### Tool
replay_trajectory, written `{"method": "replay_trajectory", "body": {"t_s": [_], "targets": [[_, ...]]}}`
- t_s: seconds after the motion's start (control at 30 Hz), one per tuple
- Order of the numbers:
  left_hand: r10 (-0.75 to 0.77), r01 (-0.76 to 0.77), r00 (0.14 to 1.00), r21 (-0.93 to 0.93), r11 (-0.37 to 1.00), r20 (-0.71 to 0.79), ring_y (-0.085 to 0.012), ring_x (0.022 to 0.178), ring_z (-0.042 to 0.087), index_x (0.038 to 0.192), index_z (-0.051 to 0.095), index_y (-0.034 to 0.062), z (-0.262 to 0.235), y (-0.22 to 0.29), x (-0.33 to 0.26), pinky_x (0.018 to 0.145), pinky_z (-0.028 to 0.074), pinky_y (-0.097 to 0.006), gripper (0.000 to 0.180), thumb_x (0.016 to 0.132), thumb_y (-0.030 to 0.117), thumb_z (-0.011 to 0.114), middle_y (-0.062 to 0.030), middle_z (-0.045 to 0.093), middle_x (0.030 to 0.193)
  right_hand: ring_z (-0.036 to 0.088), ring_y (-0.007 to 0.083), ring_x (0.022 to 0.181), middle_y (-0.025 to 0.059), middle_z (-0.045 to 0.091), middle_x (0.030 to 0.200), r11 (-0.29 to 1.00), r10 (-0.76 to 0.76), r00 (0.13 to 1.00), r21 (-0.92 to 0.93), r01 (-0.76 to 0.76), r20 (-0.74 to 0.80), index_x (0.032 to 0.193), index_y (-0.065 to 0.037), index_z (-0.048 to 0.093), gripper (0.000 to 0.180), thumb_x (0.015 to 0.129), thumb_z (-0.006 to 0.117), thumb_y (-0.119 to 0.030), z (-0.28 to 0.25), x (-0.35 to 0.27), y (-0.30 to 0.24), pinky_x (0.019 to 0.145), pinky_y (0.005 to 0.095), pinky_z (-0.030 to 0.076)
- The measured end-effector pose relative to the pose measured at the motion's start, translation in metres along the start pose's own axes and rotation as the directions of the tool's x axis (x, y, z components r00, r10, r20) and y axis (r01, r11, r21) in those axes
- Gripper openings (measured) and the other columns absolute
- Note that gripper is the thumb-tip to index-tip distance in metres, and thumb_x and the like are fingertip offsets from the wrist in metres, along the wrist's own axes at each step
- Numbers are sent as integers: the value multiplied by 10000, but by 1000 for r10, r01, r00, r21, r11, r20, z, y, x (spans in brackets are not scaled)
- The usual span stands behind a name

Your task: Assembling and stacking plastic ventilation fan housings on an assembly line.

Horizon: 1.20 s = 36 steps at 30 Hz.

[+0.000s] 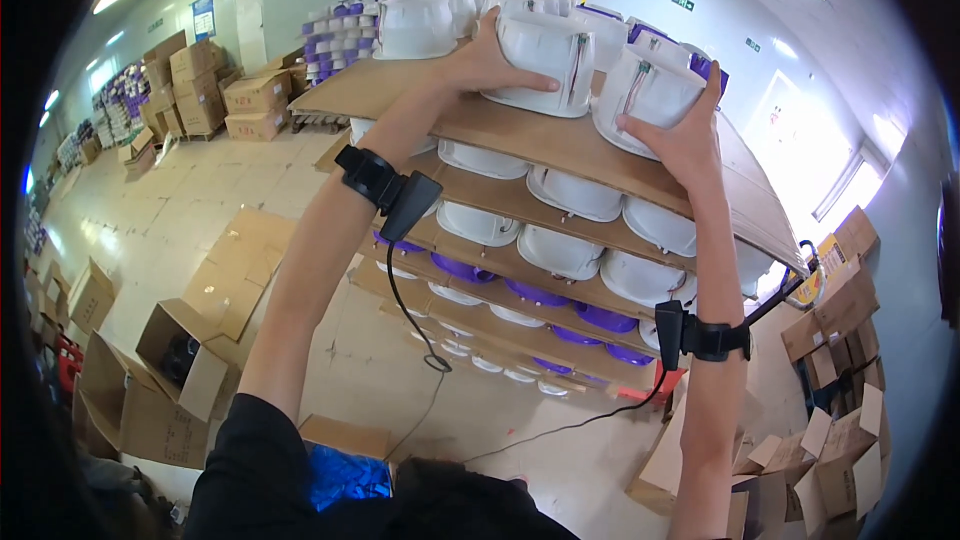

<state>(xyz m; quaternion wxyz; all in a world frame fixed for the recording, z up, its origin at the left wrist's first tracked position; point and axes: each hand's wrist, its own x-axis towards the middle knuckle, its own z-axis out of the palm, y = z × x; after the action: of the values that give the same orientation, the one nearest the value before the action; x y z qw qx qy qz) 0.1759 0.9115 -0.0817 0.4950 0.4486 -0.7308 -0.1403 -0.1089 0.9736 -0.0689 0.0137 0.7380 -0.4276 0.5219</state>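
Both my arms reach forward to the top layer of a tall stack. My left hand (487, 62) grips a white rounded plastic housing (538, 45) from its left side, thumb across the lower front. A second white housing (648, 90), tilted slightly, sits to the right. My right hand (688, 140) holds it, thumb on its front and fingers along its right side. Thin wires run down an upright slot on each housing. Both rest at the near edge of a cardboard sheet (400, 90). What the housings belong to cannot be made out.
More white housings (415, 28) stand behind on the top sheet. Lower layers hold white and purple housings (605, 318) between cardboard sheets. Open cartons (165, 420) lie at left, others (840, 460) at right. Black wrist straps (370, 175) trail cables. A blue-lined box (345, 475) sits near my body.
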Motion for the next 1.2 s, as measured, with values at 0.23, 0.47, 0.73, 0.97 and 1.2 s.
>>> {"method": "replay_trajectory", "body": {"t_s": [0.23, 0.47, 0.73, 0.97, 1.2], "targets": [[-50, 53, 998, -129, 990, 27, -347, 1287, 418, 1413, -79, -146, 8, 26, -14, 1076, 379, -373, 1503, 483, 475, 925, -289, 344, 1394, 484, 393, 1211, 287, 450, 1312, 1000, 4, 1000, -15, -4, 13, 1477, -11, 35, 1284, 551, 886, -268, -1, 1, 1, 1033, 425, 410], [44, -44, 991, 3, 999, -129, -353, 1271, 435, 1420, -53, -133, 14, 30, -18, 1080, 370, -369, 1458, 505, 452, 921, -292, 388, 1361, 473, 399, 1213, 280, 441, 1318, 1000, -4, 999, -24, 2, -46, 1471, -19, 79, 1262, 539, 891, -276, -3, -2, 0, 1034, 431, 405], [210, -197, 952, 79, 977, -223, -348, 1125, 574, 1429, 75, -79, 2, 67, -18, 963, 480, -382, 1344, 506, 410, 920, -288, 524, 1236, 515, 377, 1184, 288, 448, 1318, 998, 30, 991, 56, -22, -130, 1468, 2, 67, 1281, 542, 898, -306, -61, -13, -13, 1005, 420, 440], [488, -509, 858, -137, 850, -160, -332, 1059, 617, 1441, 74, -35, 54, 177, -28, 905, 516, -362, 1286, 554, 374, 910, -281, 578, 1151, 536, 360, 1153, 282, 463, 1292, 990, 8, 940, -132, -57, -342, 1457, 29, 75, 1262, 553, 894, -295, -197, -63, -33, 971, 406, 467], [637, -552, 771, -486, 678, 14, -320, 1094, 591, 1462, 57, 24, 208, 338, -86, 933, 504, -414, 1238, 601, 295, 903, -243, 569, 1186, 485, 351, 1186, 260, 443, 1282, 877, -104, 853, -451, -163, -511, 1439, 71, 108, 1263, 526, 910, -273, -386, -208, -38, 984, 411, 441]]}}
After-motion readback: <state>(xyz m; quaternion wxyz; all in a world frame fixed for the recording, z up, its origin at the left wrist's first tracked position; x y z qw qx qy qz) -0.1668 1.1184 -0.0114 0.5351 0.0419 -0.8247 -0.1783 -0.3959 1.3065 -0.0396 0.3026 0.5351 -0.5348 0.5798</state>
